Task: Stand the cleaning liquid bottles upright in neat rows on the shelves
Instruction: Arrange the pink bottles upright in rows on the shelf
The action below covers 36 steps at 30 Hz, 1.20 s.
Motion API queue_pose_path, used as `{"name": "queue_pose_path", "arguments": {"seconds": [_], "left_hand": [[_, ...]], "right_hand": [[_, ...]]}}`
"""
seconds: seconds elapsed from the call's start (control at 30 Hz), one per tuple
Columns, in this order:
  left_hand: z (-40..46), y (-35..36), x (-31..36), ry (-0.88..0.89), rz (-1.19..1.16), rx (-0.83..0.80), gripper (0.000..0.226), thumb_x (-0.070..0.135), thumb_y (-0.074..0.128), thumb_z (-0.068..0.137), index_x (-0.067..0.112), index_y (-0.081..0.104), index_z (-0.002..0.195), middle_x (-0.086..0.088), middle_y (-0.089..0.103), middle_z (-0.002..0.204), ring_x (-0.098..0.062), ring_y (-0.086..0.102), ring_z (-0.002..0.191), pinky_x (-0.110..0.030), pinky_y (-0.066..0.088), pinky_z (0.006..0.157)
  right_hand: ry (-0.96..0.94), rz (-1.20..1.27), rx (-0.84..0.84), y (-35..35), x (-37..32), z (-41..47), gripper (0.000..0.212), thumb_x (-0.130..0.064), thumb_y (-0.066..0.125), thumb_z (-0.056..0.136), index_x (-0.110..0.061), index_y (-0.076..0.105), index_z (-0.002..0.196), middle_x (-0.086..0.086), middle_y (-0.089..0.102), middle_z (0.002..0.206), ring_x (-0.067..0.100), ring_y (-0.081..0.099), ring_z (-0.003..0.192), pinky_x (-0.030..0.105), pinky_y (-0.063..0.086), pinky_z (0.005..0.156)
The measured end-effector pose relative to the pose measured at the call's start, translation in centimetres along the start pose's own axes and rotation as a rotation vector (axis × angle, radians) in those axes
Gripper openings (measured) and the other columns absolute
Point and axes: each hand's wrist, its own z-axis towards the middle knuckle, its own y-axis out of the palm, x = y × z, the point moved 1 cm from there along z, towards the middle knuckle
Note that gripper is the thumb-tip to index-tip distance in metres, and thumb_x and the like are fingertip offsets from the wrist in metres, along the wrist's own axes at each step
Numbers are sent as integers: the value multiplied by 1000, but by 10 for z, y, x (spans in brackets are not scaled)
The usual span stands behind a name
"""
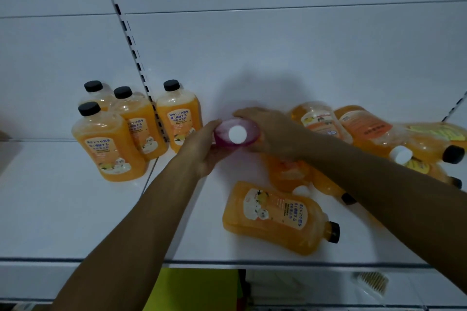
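Head cam has both hands, left (202, 149) and right (267, 134), with their grip wrapped around an upright pink plastic bottle with a white cap (237, 134) just right of the standing orange black-capped bottles (179, 118), so a sloppy set-down could easily knock that neighbour over.

- The shelf (75, 209) is smooth, white-painted and metal-looking, with a faint sheen; the back panel (278, 45) behind its far edge has the same flat white finish.
- The slotted upright strip (131, 43) looks like painted metal.
- The standing orange bottles (111, 144) near the left edge are clear glossy plastic with glints on their shoulders; their black caps (89, 108) are matt plastic.
- Their labels (106, 156) look like smooth printed film.
- The pink bottle (237, 135) held between both hands is translucent plastic, with a smooth white plastic cap (237, 134).
- The lying orange bottle (275, 217) near the front edge is shiny clear plastic.
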Motion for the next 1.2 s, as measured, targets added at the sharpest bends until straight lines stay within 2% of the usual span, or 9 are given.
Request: {"name": "queue_pose_path", "arguments": {"seconds": [0.1,0.17,0.23,0.33,0.43,0.63,0.87,1.03,1.2], "left_hand": [[-8,2,10,153,41,11,31,37,46,101,9,60,104,-15,66,83,-28,68,79,-33,59,66],[-12,1,17,343,190,13,34,31,40,102,11,64,115,-5,65,79,-20,65,77,-28,53,65],[-15,0,22,584,459,-48,29,21,48,98,15,62,123,4,65,92,-10,61,88,-23,47,73],[-13,8,24,846,753,-166,46,33,68,88,21,54,130,6,60,123,-8,54,112,-24,45,88],[-14,27,22,867,750,-257,55,31,77,80,19,51,127,2,63,121,-11,62,107,-35,55,90],[-37,81,-5,908,699,-349,58,36,74,82,16,52,132,1,65,118,-14,66,101,-40,59,83],[-93,161,-67,956,667,-368,50,36,68,87,20,56,133,4,68,110,-13,67,95,-32,60,78],[-138,231,-132,936,629,-440,44,34,66,90,24,58,132,3,71,103,-13,69,92,-38,61,76],[-162,299,-200,846,609,-519,47,32,66,91,23,55,135,0,71,107,-16,69,96,-40,60,78]], "right_hand": [[-18,132,242,-15,-7,2,61,-29,76,80,-13,48,132,6,61,121,18,59,106,40,51,92],[75,317,326,-29,-9,2,61,-25,76,81,-14,46,134,6,61,120,17,62,104,36,56,88],[136,448,384,-42,-11,1,60,-27,74,83,-15,44,133,5,61,119,18,64,103,34,58,83],[179,554,442,-60,-14,-4,50,-22,72,85,-15,45,126,2,65,111,15,66,96,27,58,75],[222,591,516,-69,-11,-20,40,-18,69,88,-12,45,120,6,66,108,13,67,90,22,56,70],[261,546,717,-87,-1,-72,38,-21,61,94,-8,48,128,2,60,113,15,62,100,27,59,76],[308,454,865,-119,31,-169,47,-35,56,96,-17,46,138,1,57,128,13,58,111,33,58,83],[340,428,836,-150,60,-258,56,-33,60,94,-19,40,144,-6,53,131,4,58,107,25,56,86],[390,402,829,-171,95,-346,67,-24,71,86,-16,38,144,-2,53,134,13,59,113,32,55,90]]}}
